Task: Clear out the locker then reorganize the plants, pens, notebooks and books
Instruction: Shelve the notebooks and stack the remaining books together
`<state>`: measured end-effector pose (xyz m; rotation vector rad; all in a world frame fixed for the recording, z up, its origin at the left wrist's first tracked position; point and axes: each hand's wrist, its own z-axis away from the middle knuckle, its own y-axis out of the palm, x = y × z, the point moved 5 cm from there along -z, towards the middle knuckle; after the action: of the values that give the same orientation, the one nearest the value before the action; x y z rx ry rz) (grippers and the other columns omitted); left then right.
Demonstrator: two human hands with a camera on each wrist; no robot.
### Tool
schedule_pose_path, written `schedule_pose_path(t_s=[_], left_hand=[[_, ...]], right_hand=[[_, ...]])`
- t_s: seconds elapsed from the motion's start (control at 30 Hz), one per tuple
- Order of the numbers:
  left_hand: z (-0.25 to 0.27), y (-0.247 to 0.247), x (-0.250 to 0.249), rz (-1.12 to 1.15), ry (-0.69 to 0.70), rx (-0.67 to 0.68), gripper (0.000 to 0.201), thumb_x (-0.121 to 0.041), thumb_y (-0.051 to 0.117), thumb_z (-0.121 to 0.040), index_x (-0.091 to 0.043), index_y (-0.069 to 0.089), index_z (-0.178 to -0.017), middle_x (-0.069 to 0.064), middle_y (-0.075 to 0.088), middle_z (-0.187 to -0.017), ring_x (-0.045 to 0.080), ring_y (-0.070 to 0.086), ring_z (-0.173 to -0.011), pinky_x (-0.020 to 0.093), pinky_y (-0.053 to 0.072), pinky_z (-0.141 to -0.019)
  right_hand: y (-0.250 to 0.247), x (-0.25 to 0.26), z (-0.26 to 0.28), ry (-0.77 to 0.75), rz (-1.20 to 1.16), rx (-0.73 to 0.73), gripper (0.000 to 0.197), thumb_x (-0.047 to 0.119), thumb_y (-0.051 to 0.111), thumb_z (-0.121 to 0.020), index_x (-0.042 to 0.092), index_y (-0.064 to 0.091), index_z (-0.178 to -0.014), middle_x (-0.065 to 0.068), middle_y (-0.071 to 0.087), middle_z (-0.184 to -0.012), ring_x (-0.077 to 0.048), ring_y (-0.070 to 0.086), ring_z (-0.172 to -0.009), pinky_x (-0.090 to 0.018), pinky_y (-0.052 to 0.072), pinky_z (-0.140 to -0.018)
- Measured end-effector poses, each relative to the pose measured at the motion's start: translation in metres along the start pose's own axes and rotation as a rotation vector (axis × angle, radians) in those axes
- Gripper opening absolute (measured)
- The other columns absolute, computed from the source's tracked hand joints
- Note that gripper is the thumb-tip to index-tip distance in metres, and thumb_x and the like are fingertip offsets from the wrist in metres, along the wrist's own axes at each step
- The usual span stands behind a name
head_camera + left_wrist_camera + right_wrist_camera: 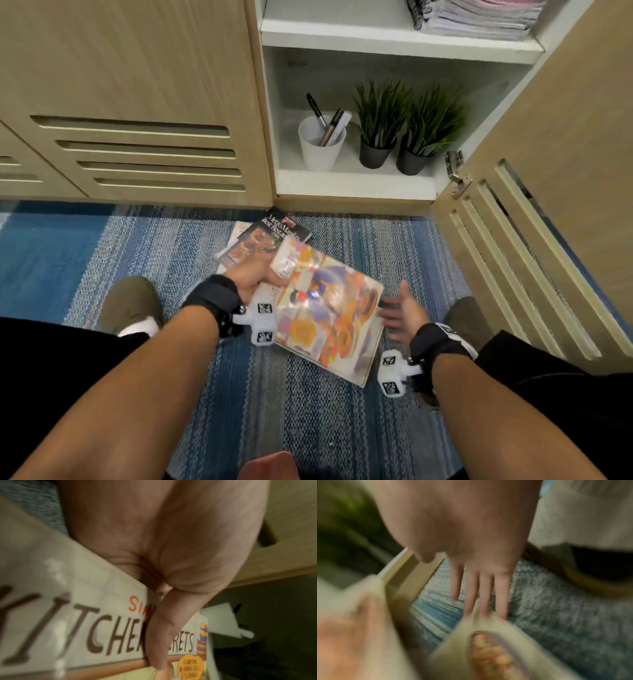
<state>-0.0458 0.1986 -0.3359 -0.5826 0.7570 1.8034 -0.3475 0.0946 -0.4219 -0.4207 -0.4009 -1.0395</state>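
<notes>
Now left hand [251, 277] grips cookbook [329, 308]; right hand [399, 313] just beside.

My way into the bottom shelf [352, 183] is narrowed by the white pen cup [320, 147] and two potted plants [404, 126] across its front. The open door [534, 219] hems my right side. Only the shelf's front lip stays bare.

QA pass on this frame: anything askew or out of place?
Yes. Two books lie fanned crookedly on the carpet by the open locker, not shelved: the Metro Manila book atop another. The left hand holds a tilted colourful cookbook. The pen cup, two plants and notebooks sit tidy.
</notes>
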Motion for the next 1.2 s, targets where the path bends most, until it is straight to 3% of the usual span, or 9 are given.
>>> schedule_pose_path(t_s=[0.1, 0.23, 0.4, 0.5, 0.7, 0.8, 0.93, 1.1, 1.2], left_hand=[[-0.017, 0.01, 0.048, 0.033, -0.062, -0.1, 0.041, 0.028, 0.053, -0.079, 0.003, 0.06, -0.111, 0.027, 0.067, -0.104, 0.033, 0.071, -0.083, 0.04, 0.059, -0.07], [-0.034, 0.009, 0.077, -0.007, -0.06, -0.187, 0.042, 0.024, 0.064, -0.072, 0.006, 0.061, -0.11, 0.026, 0.069, -0.112, 0.032, 0.067, -0.098, 0.045, 0.054, -0.089], [-0.048, 0.026, 0.063, -0.175, -0.018, -0.218, 0.044, 0.01, 0.072, -0.079, -0.003, 0.061, -0.12, 0.017, 0.067, -0.118, 0.033, 0.066, -0.106, 0.047, 0.052, -0.097], [-0.057, 0.013, 0.061, -0.583, 0.052, -0.372, 0.04, -0.007, 0.071, -0.083, -0.009, 0.064, -0.122, 0.008, 0.064, -0.122, 0.027, 0.06, -0.117, 0.032, 0.046, -0.1], [-0.032, -0.055, 0.055, -0.632, -0.034, -0.975, 0.06, -0.015, 0.069, -0.078, -0.007, 0.044, -0.132, 0.021, 0.042, -0.138, 0.041, 0.04, -0.128, 0.044, 0.035, -0.106], [-0.041, -0.092, 0.057, -0.828, -0.05, -0.823, 0.089, -0.031, 0.074, -0.079, -0.017, 0.025, -0.152, 0.02, 0.02, -0.159, 0.039, 0.02, -0.146, 0.049, 0.022, -0.119], [-0.047, -0.087, 0.067, -1.368, -0.113, -0.507, 0.074, -0.053, 0.052, -0.087, -0.035, 0.022, -0.151, 0.012, 0.023, -0.16, 0.037, 0.03, -0.143, 0.059, 0.022, -0.115], [-0.035, -0.048, 0.066, -1.502, 0.026, -0.782, 0.036, -0.042, 0.044, -0.09, -0.017, 0.064, -0.106, 0.013, 0.072, -0.1, 0.033, 0.058, -0.102, 0.04, 0.04, -0.084], [-0.041, -0.05, 0.071, -1.413, 0.109, -0.762, 0.044, -0.04, 0.049, -0.088, -0.02, 0.053, -0.127, 0.016, 0.061, -0.126, 0.036, 0.051, -0.117, 0.045, 0.043, -0.092]], right_hand=[[0.018, 0.003, 0.013, 0.049, -0.197, 0.199, 0.076, 0.081, 0.044, -0.08, 0.017, 0.058, -0.117, -0.016, 0.066, -0.118, -0.039, 0.061, -0.113, -0.052, 0.05, -0.092], [0.021, -0.006, 0.018, 0.041, -0.061, 0.193, 0.036, 0.022, 0.072, -0.08, 0.007, 0.066, -0.112, -0.011, 0.069, -0.079, -0.028, 0.065, -0.071, -0.039, 0.053, -0.075], [0.001, -0.011, -0.01, -0.047, 0.008, -0.154, 0.016, 0.009, 0.076, -0.07, 0.003, 0.067, -0.082, -0.014, 0.062, -0.056, -0.026, 0.06, -0.049, -0.038, 0.057, -0.053], [-0.012, -0.019, -0.031, -0.06, 0.156, -0.219, 0.018, 0.01, 0.074, -0.06, 0.008, 0.067, -0.077, -0.017, 0.071, -0.07, -0.034, 0.071, -0.069, -0.06, 0.059, -0.067], [-0.017, -0.031, -0.066, -0.084, 0.399, -0.292, 0.06, 0.026, 0.073, -0.032, 0.01, 0.07, -0.089, -0.006, 0.074, -0.076, -0.028, 0.072, -0.073, -0.045, 0.062, -0.064], [-0.003, -0.013, -0.032, -0.118, 0.572, -0.377, 0.05, 0.026, 0.073, -0.066, 0.008, 0.066, -0.113, -0.013, 0.07, -0.105, -0.031, 0.066, -0.102, -0.035, 0.054, -0.083], [0.011, -0.003, -0.021, -0.207, 0.793, -0.43, 0.072, 0.033, 0.061, -0.086, 0.017, 0.034, -0.151, -0.018, 0.04, -0.149, -0.036, 0.038, -0.137, -0.04, 0.032, -0.112], [0.031, 0.004, -0.026, -0.23, 0.816, -0.327, 0.064, 0.03, 0.059, -0.081, 0.016, 0.046, -0.142, -0.016, 0.046, -0.145, -0.035, 0.042, -0.134, -0.038, 0.036, -0.112], [0.031, 0.004, -0.025, -0.208, 0.805, -0.321, 0.067, 0.03, 0.059, -0.085, 0.016, 0.04, -0.148, -0.015, 0.04, -0.15, -0.033, 0.037, -0.139, -0.038, 0.031, -0.116]])
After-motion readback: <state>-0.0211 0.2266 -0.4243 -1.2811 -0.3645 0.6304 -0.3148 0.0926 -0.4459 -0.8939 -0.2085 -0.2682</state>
